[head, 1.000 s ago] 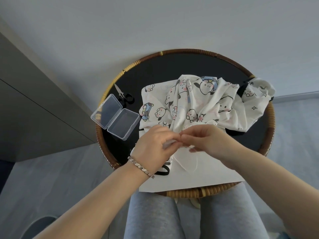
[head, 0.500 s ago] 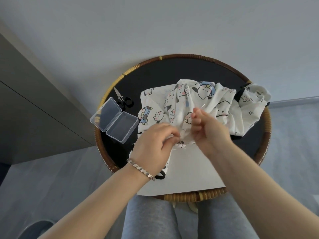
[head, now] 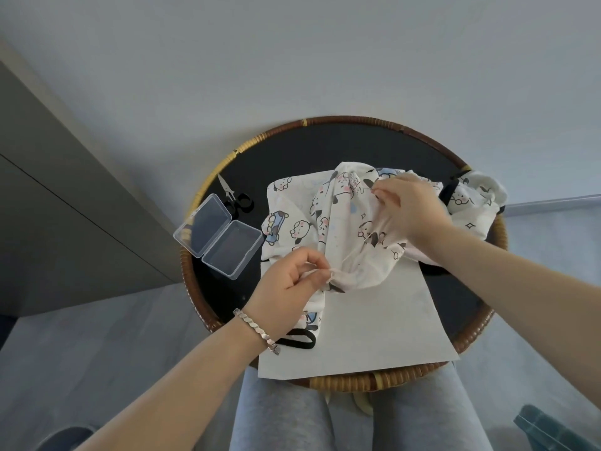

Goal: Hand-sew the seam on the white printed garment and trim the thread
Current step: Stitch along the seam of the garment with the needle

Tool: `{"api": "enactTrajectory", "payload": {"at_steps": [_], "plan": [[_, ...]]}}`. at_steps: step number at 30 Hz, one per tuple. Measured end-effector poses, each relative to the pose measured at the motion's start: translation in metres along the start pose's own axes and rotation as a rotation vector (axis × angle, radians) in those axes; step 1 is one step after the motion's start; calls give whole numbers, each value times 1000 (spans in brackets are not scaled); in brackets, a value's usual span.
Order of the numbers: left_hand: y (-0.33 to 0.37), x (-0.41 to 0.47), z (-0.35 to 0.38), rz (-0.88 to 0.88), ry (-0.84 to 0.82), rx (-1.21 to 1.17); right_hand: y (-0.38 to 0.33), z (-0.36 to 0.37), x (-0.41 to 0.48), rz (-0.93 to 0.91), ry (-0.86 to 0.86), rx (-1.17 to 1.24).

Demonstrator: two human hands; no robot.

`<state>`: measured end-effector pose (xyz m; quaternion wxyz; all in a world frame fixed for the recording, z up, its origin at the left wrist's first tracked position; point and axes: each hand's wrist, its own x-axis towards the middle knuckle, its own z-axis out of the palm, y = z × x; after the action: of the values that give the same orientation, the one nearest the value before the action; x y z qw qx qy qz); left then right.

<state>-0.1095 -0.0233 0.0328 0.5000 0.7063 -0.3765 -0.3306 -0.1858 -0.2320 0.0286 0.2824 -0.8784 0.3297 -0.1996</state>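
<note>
The white printed garment (head: 328, 219) with cartoon dogs lies bunched on a round dark table (head: 292, 148). My left hand (head: 289, 284) pinches a gathered fold of the cloth near the table's middle. My right hand (head: 409, 213) is raised over the far part of the garment with its fingertips pinched together on what looks like a thin needle, barely visible; the thread cannot be made out. The cloth stretches between both hands. Small black-handled scissors (head: 235, 200) lie at the table's left rim.
An open clear plastic box (head: 219, 236) sits left of the garment, beside the scissors. A white sheet of paper (head: 367, 330) lies under the garment toward me. The table's woven rim (head: 344, 382) is over my grey-trousered knees. A black elastic band (head: 297, 340) lies by my left wrist.
My right hand has moved up and away from my left hand, from touching it to well beyond it over the garment. My left hand kept its pinch on the fold.
</note>
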Motion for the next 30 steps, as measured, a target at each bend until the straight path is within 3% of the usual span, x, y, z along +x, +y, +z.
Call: {"api": "enactTrajectory", "payload": {"at_steps": [10, 14, 18, 23, 30], "plan": [[0, 4, -12, 50, -95, -57, 32, -8, 4, -9, 48, -245], [0, 5, -11, 67, -70, -60, 7, -5, -8, -190, 90, -40], [-2, 2, -11, 48, 10, -34, -21, 1, -33, -447, -38, 97], [4, 0, -11, 77, 46, 3, -22, 6, -50, -503, -180, 100], [2, -1, -12, 96, 72, 60, -25, 7, -54, -502, -175, 100]]}}
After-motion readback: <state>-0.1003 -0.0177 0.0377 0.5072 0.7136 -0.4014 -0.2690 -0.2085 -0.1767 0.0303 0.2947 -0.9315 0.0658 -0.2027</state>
